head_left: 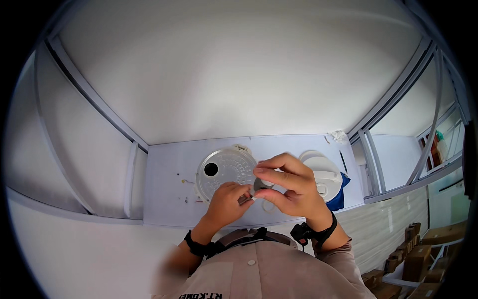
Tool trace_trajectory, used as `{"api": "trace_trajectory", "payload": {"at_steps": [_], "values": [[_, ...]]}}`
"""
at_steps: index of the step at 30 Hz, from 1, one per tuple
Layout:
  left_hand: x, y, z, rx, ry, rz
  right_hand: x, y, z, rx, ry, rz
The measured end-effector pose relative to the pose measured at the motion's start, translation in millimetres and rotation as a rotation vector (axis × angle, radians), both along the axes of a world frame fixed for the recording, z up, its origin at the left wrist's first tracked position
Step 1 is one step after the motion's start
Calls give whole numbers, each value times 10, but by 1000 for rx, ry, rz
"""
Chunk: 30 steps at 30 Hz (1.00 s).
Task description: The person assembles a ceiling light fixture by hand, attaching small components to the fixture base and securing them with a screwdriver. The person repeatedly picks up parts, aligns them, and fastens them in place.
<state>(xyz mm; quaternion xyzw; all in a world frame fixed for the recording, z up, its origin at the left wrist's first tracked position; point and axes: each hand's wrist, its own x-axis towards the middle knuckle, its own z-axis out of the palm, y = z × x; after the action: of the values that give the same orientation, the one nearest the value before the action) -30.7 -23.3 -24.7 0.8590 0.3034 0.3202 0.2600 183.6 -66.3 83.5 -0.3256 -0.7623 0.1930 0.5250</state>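
Grey and small, a round part (pixel 260 185) is sitting pinched between the right hand (pixel 289 187) and the left hand (pixel 228 202), just above a white round lid (pixel 224 172).

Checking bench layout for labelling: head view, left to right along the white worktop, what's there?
Small dark specks → round perforated silver lid → left hand → right hand pinching a small grey part → white round appliance lid → blue piece beneath its right edge.
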Motion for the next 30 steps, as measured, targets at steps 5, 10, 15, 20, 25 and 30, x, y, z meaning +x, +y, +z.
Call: {"api": "trace_trajectory", "payload": {"at_steps": [5, 10, 15, 20, 25, 30], "values": [[10, 26, -62, 79, -18, -30, -48, -55, -108, 56, 13, -96], [80, -71, 176, 16, -232, 36, -176, -93, 109, -55, 132, 49], [134, -58, 182, 51, -349, 64, -79, -41, -14, 97, -30, 3], [201, -90, 311, 128, -420, 74, -183, 31, -85, 231, 24, -158], [206, -77, 237, 47, -479, 98, -240, -60, 123, 44, 62, -65], [72, -72, 388, -41, -385, -2, -161, -70, 106, -115, 60, 63]]}}
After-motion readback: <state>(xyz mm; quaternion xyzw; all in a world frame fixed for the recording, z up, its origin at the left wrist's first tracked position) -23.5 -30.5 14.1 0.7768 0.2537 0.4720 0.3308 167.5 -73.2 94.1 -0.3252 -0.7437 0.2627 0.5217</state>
